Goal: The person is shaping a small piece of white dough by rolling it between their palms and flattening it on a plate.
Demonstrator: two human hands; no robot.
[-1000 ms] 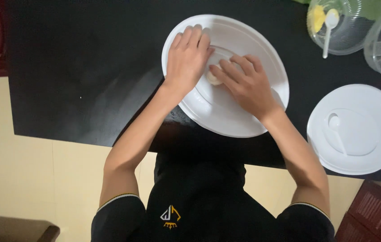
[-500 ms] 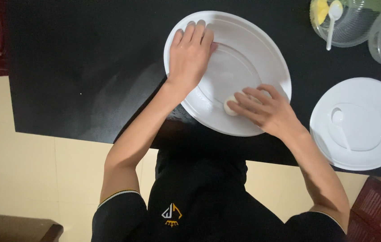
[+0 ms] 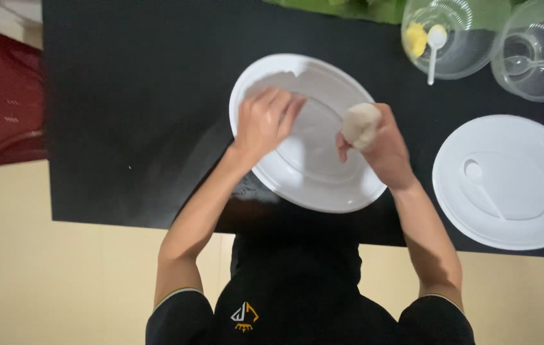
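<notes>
Black table (image 3: 131,128): bears all items below.
Large white oval plate (image 3: 323,191): centre of table; landmark.
Second white oval plate (image 3: 508,185): right of landmark, apart from it, with a white spoon (image 3: 480,182) lying in it.
Two clear bowls: one (image 3: 457,51) above-right of landmark, holding a yellow lump and a white spoon; the other (image 3: 537,61) further right.
Left hand (image 3: 264,121): over landmark's left half, fingers together, slightly curled.
Right hand (image 3: 377,144): over landmark's right rim, fingers cupped around dough ball.
Pale dough ball (image 3: 359,123): in right hand, raised above landmark.
</notes>
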